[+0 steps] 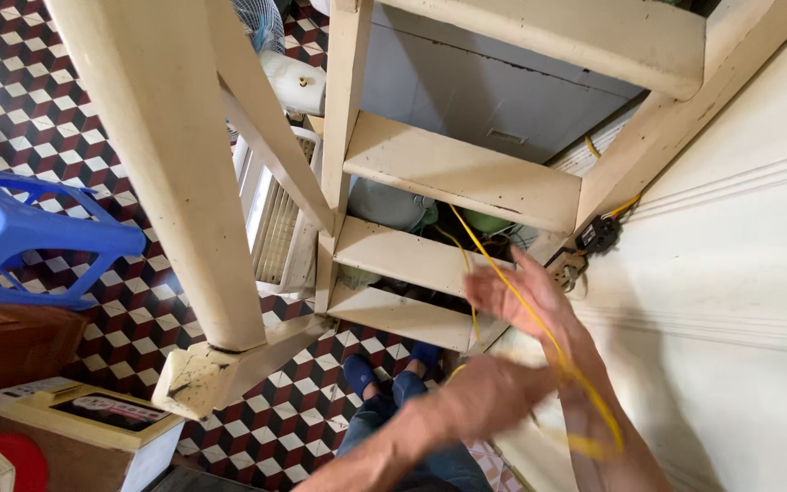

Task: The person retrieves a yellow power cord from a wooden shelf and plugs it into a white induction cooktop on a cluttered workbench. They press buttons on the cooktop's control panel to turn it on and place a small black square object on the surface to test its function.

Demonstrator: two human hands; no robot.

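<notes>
Blue stool (pixel 20 232) far left, clear of the stairs (pixel 448 173). Left hand (pixel 494 394) motion-blurred at bottom centre, grip unreadable, close by the yellow cable (pixel 503 278). Right hand (pixel 516 296) fingers loosely spread, cable crossing palm and forearm. Cable runs up between the steps; black plug (pixel 598 234) sits at the wall.

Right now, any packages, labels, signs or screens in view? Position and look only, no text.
Flat rectangular cardboard box: bottom left, lying on a brown wooden surface, pale yellow lid with a dark picture panel and white sides.
Small rectangular label plate: on the grey cabinet panel behind the cream wooden steps, pale, too small to read detail.
No signs or screens visible.
</notes>
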